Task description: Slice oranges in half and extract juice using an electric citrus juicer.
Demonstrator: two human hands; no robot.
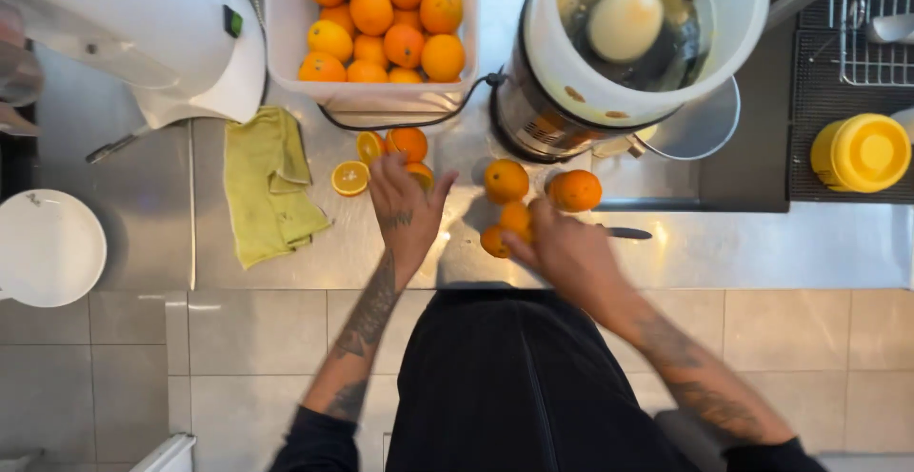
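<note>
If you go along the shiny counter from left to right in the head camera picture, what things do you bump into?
White bowl → green cloth → cut orange half → left hand → whole orange → knife blade → yellow lid.

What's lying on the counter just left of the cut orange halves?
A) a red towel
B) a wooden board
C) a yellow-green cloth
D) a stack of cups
C: a crumpled yellow-green cloth lies on the steel counter, left of the orange halves near the left hand.
</note>
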